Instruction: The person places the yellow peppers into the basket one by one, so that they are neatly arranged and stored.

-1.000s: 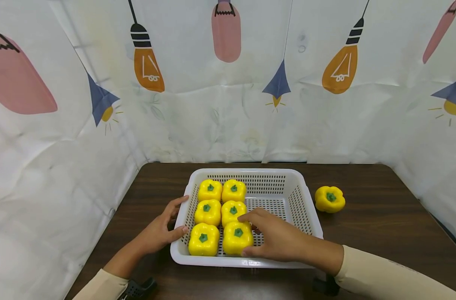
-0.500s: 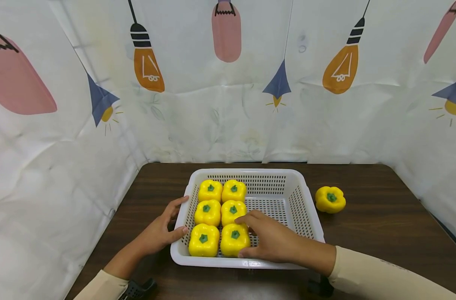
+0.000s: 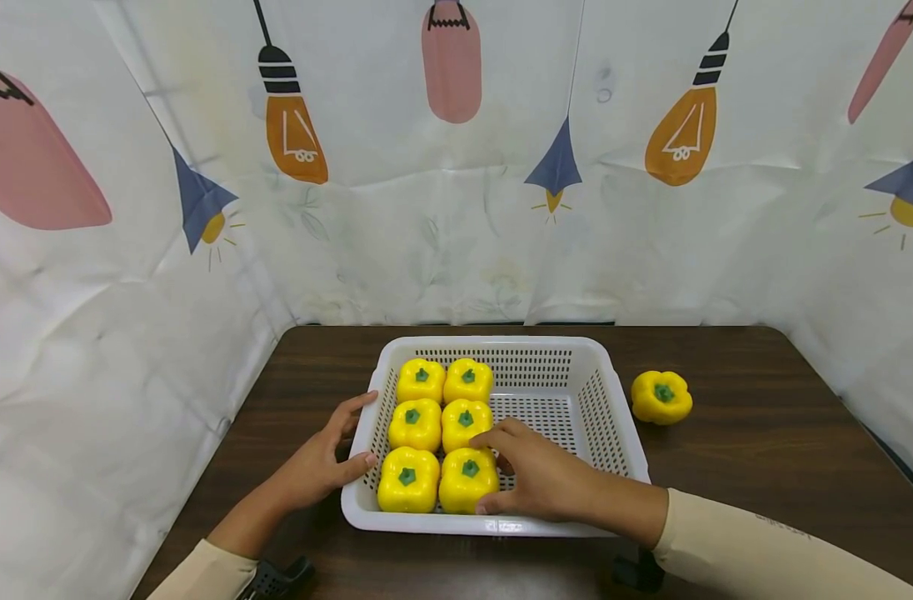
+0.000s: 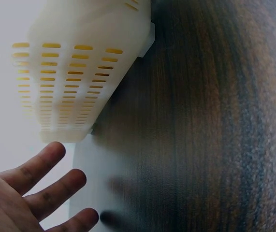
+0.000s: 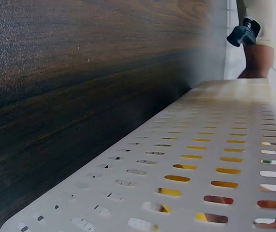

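Observation:
A white perforated plastic basket (image 3: 531,525) holds two columns of yellow bell peppers with green stems in its left part. My right hand (image 3: 542,477) reaches over the near rim and grips the near bell pepper (image 3: 460,492) of the right column, thumb in front and fingers behind. That pepper stands upright beside the near-left bell pepper (image 3: 406,496). At the basket's left side, my left hand (image 3: 314,462) touches the rim with its thumb and a fingertip. In the left wrist view several of its fingers (image 4: 53,195) spread out straight, below the slotted wall.
One more yellow bell pepper (image 3: 661,400) lies on the dark wooden table (image 3: 764,467), right of the basket. A white printed curtain (image 3: 441,242) surrounds the table at the back and sides. Slots in the near wall (image 5: 191,162) show yellow behind them.
My right hand has shifted slightly left with the near bell pepper, closing the gap to the pepper on its left. The left hand has stayed at the rim.

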Available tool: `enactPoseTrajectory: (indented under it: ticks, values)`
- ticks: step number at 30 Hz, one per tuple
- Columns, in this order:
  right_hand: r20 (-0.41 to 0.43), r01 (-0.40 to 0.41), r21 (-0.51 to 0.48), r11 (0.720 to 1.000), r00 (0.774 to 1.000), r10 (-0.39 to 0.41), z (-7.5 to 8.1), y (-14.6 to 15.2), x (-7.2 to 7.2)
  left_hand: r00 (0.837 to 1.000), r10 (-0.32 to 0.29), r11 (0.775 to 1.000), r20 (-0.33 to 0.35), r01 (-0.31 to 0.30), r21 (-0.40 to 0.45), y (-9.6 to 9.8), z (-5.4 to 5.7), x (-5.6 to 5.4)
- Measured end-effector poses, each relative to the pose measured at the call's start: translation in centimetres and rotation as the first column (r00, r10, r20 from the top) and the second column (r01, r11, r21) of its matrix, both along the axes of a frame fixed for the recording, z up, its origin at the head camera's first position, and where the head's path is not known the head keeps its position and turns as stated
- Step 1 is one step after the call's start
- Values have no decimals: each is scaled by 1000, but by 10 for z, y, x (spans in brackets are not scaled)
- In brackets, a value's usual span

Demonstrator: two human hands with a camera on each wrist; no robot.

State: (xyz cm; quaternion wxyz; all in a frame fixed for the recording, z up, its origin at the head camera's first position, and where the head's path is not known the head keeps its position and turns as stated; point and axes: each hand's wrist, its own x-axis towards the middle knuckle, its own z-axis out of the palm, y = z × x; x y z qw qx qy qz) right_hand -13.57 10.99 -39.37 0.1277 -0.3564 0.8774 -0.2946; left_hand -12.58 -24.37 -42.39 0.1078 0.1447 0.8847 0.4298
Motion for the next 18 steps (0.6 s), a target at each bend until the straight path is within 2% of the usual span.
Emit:
enactPoseTrajectory:
  ticks: [13, 18]
  values:
    - [58, -1, 3, 1000, 998, 1, 6, 6, 0, 1000, 12, 1000, -1, -12, -22, 0, 0, -1]
    - [52, 8, -6, 1000, 999, -7, 10, 14, 0, 1000, 9, 1000, 0, -9, -18, 0, 0, -1]
